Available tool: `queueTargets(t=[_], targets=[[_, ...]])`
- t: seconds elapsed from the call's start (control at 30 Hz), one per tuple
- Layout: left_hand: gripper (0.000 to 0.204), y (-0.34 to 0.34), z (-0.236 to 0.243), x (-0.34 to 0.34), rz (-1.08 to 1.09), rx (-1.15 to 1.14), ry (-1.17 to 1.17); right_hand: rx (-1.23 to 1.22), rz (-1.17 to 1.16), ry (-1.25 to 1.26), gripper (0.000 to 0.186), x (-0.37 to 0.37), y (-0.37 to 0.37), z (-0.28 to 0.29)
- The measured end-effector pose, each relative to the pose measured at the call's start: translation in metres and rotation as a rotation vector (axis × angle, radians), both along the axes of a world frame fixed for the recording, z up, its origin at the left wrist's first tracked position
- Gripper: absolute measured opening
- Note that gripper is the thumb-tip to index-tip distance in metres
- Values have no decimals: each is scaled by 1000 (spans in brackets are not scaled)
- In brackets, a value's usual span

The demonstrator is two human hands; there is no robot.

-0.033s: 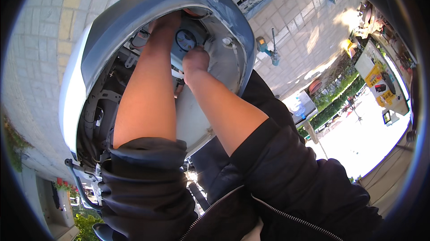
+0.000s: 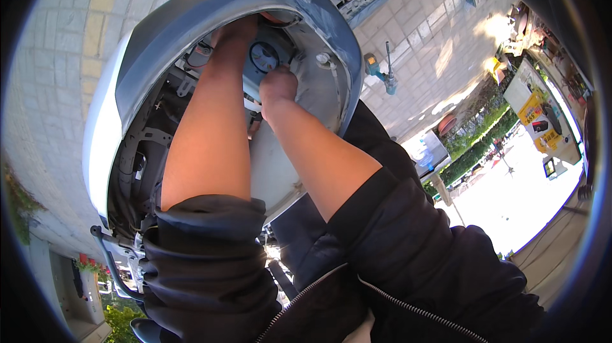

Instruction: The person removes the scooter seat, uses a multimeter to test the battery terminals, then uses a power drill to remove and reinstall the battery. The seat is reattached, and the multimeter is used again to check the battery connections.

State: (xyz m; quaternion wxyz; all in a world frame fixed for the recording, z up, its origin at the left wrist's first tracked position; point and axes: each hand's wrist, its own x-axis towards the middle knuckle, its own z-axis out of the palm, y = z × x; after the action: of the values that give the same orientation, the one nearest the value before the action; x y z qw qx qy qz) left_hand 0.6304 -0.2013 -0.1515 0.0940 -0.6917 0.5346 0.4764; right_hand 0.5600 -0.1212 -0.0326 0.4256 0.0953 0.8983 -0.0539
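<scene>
Both my arms reach into a vehicle's wheel well, past the dark grey curved fender [image 2: 191, 8]. My left hand [image 2: 239, 32] is deep under the top of the arch, in shadow. Its fingers are hidden there, and what it touches does not show. My right hand [image 2: 278, 85] is curled closed just below a round black-rimmed opening [image 2: 263, 56]. What sits in its fingers is too small and hidden to make out. A pale bar [image 2: 252, 97] runs beside this hand. The light grey inner panel [image 2: 322, 104] curves round to its right.
On the paving to the right stands a teal cordless power tool [image 2: 384, 74] with a long bit. Exposed body metal [image 2: 143, 164] and dark parts lie left of my left forearm. A table [image 2: 542, 113] with yellow packages is at the far right.
</scene>
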Motion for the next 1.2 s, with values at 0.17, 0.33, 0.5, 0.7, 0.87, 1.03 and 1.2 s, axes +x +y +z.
queueTargets(t=[0.17, 0.33, 0.5, 0.7, 0.87, 1.03, 1.2], targets=[[49, -5, 14, 3, 79, 13, 106, 58, -107, -38, 52, 0, -17, 18], [46, -4, 55, 19, 32, -23, 99, 196, -125, -92, 55, 14, -22, 44], [38, 24, 143, 56, 237, 13, 159, 182, 134, -346, 54, 9, -2, 75], [33, 106, 312, 90, 673, -80, 216, 73, 1383, -556, 49, -3, -26, 138], [23, 221, 402, 83, 820, -293, -75, -41, 1819, -609, 47, -20, -38, 168], [20, 301, 396, 73, 688, -406, -278, -160, 1732, -665, 49, -52, -49, 165], [20, 317, 337, 58, 625, -585, -393, -129, 1899, -665, 45, -34, -51, 179]])
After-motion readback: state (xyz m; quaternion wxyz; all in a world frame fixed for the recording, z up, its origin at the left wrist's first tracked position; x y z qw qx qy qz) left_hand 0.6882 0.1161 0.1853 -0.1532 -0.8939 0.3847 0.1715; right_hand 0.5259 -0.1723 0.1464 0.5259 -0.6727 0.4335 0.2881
